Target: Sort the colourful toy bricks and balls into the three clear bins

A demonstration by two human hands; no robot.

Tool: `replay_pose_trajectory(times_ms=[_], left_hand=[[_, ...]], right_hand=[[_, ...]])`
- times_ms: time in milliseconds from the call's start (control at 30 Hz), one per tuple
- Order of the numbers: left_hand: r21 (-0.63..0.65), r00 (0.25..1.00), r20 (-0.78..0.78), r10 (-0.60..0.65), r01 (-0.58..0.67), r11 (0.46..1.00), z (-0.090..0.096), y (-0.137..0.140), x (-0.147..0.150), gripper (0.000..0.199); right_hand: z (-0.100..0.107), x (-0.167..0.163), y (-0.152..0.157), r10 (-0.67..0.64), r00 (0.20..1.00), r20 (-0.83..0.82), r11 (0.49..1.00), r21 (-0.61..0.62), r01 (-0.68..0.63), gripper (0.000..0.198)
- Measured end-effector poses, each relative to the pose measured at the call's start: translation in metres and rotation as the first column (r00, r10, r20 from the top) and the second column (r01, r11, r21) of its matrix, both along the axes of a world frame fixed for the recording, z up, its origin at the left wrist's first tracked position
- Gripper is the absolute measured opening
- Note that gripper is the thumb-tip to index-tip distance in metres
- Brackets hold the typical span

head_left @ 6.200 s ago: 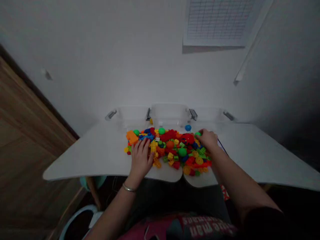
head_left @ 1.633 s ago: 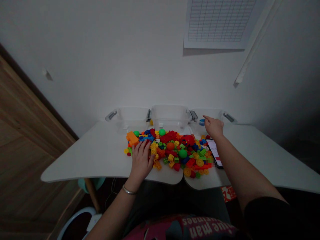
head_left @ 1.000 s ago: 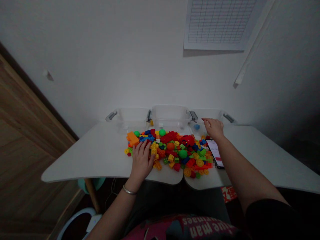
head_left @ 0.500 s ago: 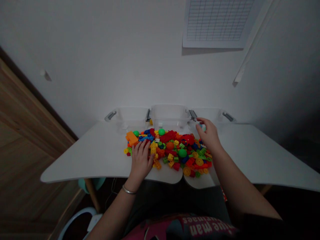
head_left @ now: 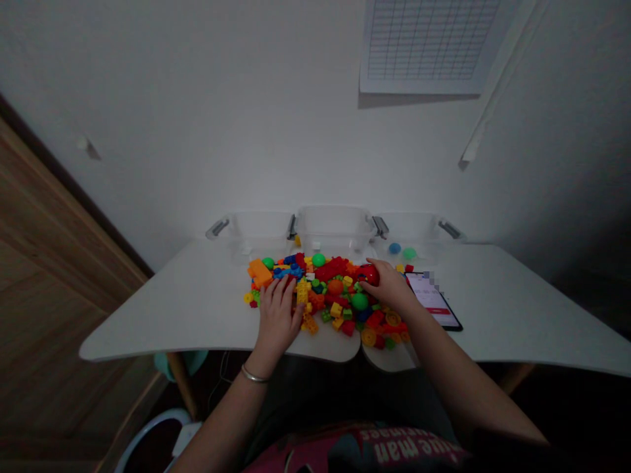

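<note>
Red and glossy, a rounded toy [head_left: 369, 274] lies on the right half of a heap of mixed plastic pieces [head_left: 336, 307] in the middle of the white desk [head_left: 197, 309]. The right hand [head_left: 393, 286] has thumb and fingers parted around the toy; whether they grip it, I cannot tell. The left hand [head_left: 279, 314] rests palm down on the heap's left side, fingers loosely spread, gripping nothing visible. At far right, a blue ball [head_left: 394, 248] and a green ball [head_left: 409, 253] sit in a clear bin [head_left: 414, 228].
</note>
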State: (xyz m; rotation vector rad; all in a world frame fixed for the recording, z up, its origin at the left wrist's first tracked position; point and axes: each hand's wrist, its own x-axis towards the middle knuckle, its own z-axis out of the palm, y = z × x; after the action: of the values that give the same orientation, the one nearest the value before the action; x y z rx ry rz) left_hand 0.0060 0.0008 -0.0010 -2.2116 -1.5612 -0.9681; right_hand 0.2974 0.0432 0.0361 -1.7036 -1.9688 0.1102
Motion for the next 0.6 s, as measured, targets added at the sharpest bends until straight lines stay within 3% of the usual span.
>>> replay_pose_trajectory(times_ms=[267,600], left_hand=[[0.005,1.0,-0.006,0.001,-0.001,1.0,0.0,0.0,0.0,0.052],[-0.003,1.0,0.007,-0.001,0.001,1.0,0.001,-0.001,0.001,0.052]], right_hand=[[-0.01,0.002,0.003,-0.065,0.994,-0.09,0.998,0.004,0.066,0.062],[0.001,0.005,-0.001,-0.126,0.946,-0.298,0.984,0.087,0.159,0.064]])
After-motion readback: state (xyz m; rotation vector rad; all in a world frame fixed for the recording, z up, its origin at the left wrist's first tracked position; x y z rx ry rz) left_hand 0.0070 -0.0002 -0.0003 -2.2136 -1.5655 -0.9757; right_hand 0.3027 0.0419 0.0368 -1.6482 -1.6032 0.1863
